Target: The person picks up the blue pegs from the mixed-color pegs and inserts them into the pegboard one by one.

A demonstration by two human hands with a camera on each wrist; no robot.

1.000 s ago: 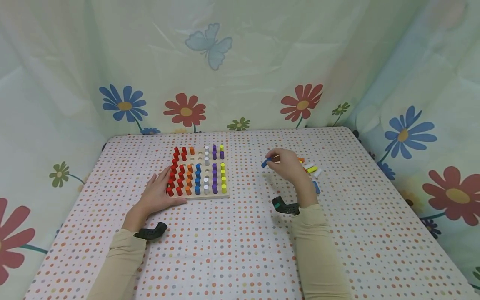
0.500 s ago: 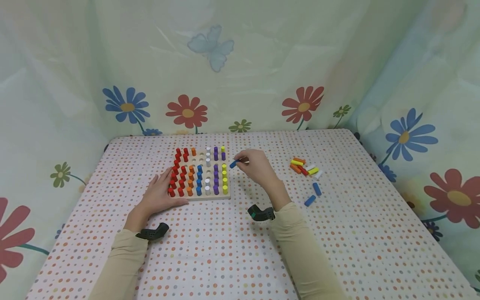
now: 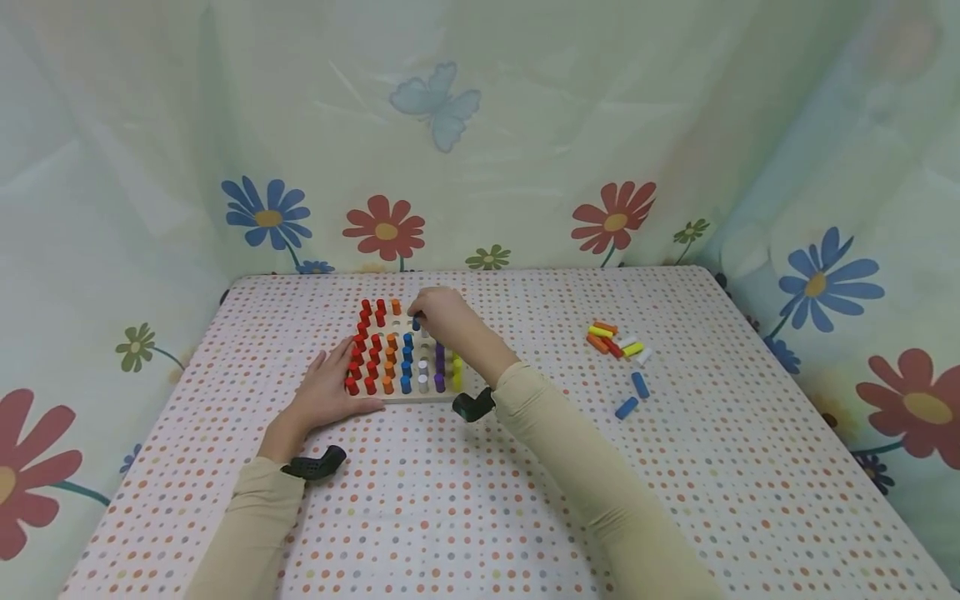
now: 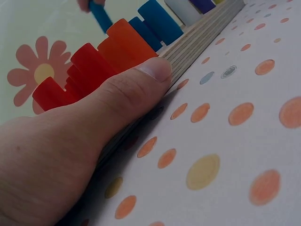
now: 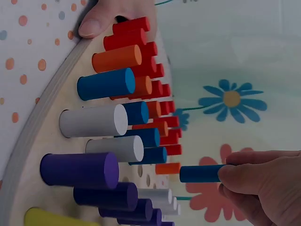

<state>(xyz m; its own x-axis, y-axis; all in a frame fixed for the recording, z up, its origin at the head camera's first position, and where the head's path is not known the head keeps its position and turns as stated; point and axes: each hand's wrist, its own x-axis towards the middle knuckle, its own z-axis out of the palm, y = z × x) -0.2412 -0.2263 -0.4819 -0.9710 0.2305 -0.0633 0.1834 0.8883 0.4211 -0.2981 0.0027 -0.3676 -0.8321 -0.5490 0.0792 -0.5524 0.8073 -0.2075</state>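
Note:
My right hand (image 3: 453,321) pinches a blue peg (image 5: 200,173) by one end, between thumb and fingers. In the head view the peg points down over the back part of a wooden pegboard (image 3: 405,400); the right wrist view shows its free end apart from the standing pegs. Rows of red, orange, blue, white, purple and yellow pegs stand in the board, some hidden behind my right arm. My left hand (image 3: 326,393) holds the board's front left corner, its thumb (image 4: 141,77) along the front edge and its fingers along the left side.
To the right on the dotted tablecloth (image 3: 525,500) lies a loose pile of orange, yellow, red and white pegs, including a yellow peg (image 3: 633,349). Two loose blue pegs (image 3: 640,384) lie nearer me. Flowered curtains (image 3: 525,125) rise behind the table and at its sides.
My right hand has carried the blue peg leftward from beside the loose pile to above the board's back part. The left hand has stayed at the board's corner. The head view has shifted slightly.

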